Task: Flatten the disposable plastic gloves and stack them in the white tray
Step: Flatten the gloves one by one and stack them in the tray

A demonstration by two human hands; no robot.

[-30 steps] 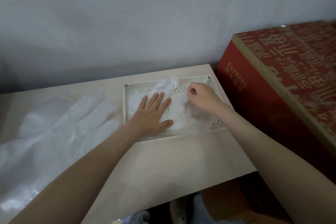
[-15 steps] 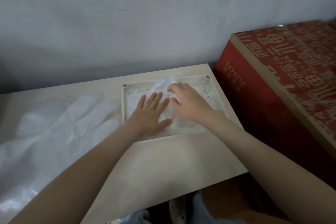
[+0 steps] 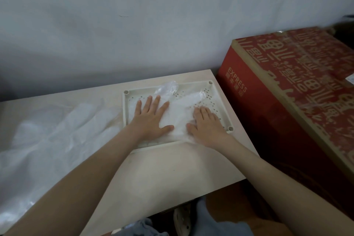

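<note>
Two bare hands lie palm-down on the disposable plastic gloves (image 3: 179, 116) in the white tray (image 3: 125, 110). The left hand (image 3: 151, 119) covers the tray's left half, its fingers straight and spread and its thumb out to the side, gripping nothing. The right hand (image 3: 207, 127) presses near the tray's front right corner, its fingers laid forward and relaxed on the plastic, also gripping nothing. The gloves form a whitish layer across the tray's perforated floor, and one crumpled clear end (image 3: 169, 90) rises against the tray's far rim. Left of the tray, more loose gloves (image 3: 57, 136) spread in a wrinkled translucent sheet over the pale table (image 3: 162, 174), reaching up to the tray's left wall. Right of the tray, just off the table's edge, stands a red printed carton (image 3: 287, 97). Behind the tray, a plain grey wall (image 3: 134, 25) fills the background.
</note>
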